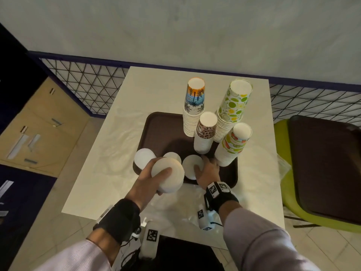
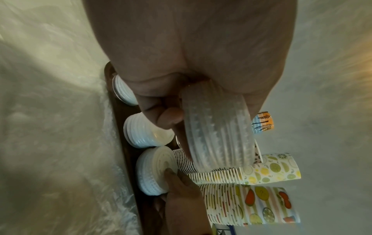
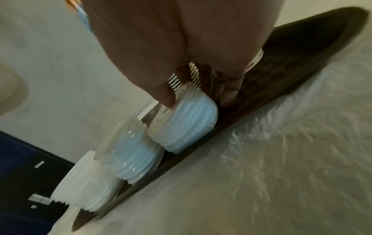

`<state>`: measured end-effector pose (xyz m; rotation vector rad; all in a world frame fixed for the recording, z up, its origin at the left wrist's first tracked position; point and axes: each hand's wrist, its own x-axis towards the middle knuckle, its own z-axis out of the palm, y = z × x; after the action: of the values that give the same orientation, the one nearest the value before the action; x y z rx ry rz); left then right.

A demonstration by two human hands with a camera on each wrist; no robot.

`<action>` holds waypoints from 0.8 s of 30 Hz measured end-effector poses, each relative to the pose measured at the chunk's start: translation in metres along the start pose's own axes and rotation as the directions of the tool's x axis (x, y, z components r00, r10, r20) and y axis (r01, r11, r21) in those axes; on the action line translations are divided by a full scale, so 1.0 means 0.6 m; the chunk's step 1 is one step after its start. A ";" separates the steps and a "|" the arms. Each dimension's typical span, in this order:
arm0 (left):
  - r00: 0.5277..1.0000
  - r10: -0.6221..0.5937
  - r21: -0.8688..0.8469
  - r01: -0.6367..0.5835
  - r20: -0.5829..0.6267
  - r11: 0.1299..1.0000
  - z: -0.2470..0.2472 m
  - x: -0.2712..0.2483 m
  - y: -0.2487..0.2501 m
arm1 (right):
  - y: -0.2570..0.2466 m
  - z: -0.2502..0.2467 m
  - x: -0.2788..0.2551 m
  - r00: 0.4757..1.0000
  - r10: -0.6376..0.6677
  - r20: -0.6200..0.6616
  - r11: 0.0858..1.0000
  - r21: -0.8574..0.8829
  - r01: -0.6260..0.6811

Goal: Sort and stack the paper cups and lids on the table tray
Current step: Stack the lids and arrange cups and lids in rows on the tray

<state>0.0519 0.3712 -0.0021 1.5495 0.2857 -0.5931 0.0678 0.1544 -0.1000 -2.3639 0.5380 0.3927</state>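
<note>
A brown tray (image 1: pixel 162 132) lies on the white table (image 1: pixel 117 133). Four upside-down cup stacks stand at its right: sunset palm (image 1: pixel 194 106), lime print (image 1: pixel 232 108), leopard print (image 1: pixel 205 133) and fruit print (image 1: pixel 232 145). Three white lid stacks line the tray's near edge: left (image 1: pixel 144 158), middle (image 1: pixel 172 156), right (image 1: pixel 190 164). My left hand (image 1: pixel 154 177) grips a further lid stack (image 1: pixel 170 178) (image 2: pixel 219 135) above that edge. My right hand (image 1: pixel 205 169) pinches the right lid stack (image 3: pixel 187 125), thumb on top, fingers behind it by the fruit cups.
A green chair (image 1: pixel 283 173) at the right carries a second brown tray (image 1: pixel 328 169). A wire mesh fence (image 1: pixel 84 83) runs behind the table. A cardboard box (image 1: pixel 39 130) sits on the floor at the left. Bare tray floor shows at the back left.
</note>
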 end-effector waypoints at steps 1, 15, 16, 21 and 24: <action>1.000 0.003 0.001 -0.003 -0.002 1.000 0.004 -0.001 0.001 | -0.001 0.000 -0.001 1.000 -0.016 -0.010 1.000 -0.021 0.016; 0.992 0.072 0.180 -0.090 0.100 0.980 0.090 0.009 -0.008 | 0.024 -0.090 -0.133 0.992 -0.037 0.124 0.735 0.676 -0.057; 0.990 0.069 0.181 -0.091 0.123 0.979 0.104 0.013 -0.008 | 0.026 -0.092 -0.138 0.980 -0.042 0.194 0.650 0.750 -0.121; 0.983 0.061 0.142 -0.086 0.172 0.986 0.169 0.033 -0.008 | 0.039 -0.101 -0.141 0.954 -0.034 0.298 0.409 0.875 -0.259; 0.983 0.044 0.142 -0.070 0.178 0.987 0.195 0.044 -0.014 | 0.046 -0.103 -0.138 0.969 -0.009 0.247 0.356 0.906 -0.228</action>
<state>0.0469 0.2523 -0.0199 1.6298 0.0650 -0.7130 -0.0089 0.1163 -0.0359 -1.1194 0.5984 0.2678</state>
